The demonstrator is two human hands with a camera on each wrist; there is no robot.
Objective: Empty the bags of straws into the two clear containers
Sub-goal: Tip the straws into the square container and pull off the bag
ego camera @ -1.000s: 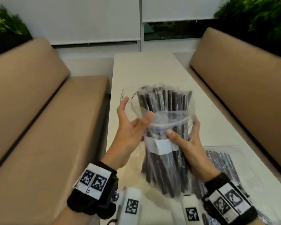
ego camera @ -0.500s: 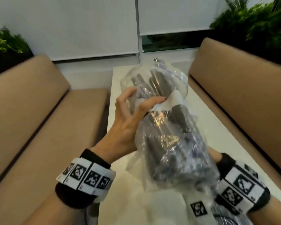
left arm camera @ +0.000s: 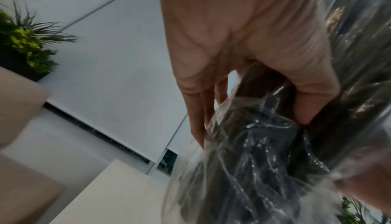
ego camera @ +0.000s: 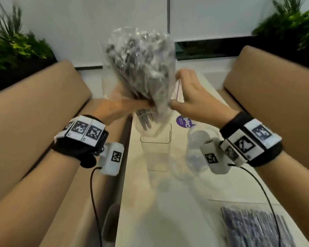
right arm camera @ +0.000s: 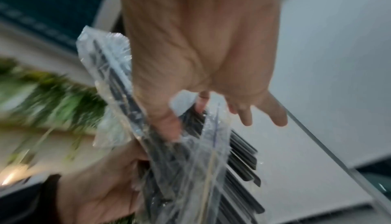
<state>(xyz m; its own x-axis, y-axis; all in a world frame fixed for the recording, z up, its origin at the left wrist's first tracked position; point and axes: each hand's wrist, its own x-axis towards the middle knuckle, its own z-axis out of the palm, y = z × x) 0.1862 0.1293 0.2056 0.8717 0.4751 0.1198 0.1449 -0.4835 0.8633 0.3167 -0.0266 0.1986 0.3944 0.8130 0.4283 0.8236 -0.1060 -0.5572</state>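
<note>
A clear plastic bag of black straws (ego camera: 141, 68) is held upside down over a square clear container (ego camera: 155, 148) on the table. Straw ends (ego camera: 145, 120) poke out of the bag's mouth just above the container's rim. My left hand (ego camera: 121, 107) grips the bag low down, thumb and fingers (left arm camera: 306, 103) wrapped round the bundle (left arm camera: 264, 160). My right hand (ego camera: 178, 90) pinches the bag's film at its right side with thumb (right arm camera: 169, 127) and forefinger, the other fingers (right arm camera: 275, 115) spread. A round clear container (ego camera: 196, 139) stands to the right, partly behind my right wrist camera.
A second bag of straws (ego camera: 253, 227) lies flat at the table's near right. A purple sticker (ego camera: 185, 122) sits on the white table (ego camera: 150, 211) behind the containers. Tan bench seats (ego camera: 34, 122) flank the narrow table, with plants behind them.
The bag has been tipped from upright to mouth-down over the square container. My right hand has come from under the bag to its right side. The left hand keeps its grip.
</note>
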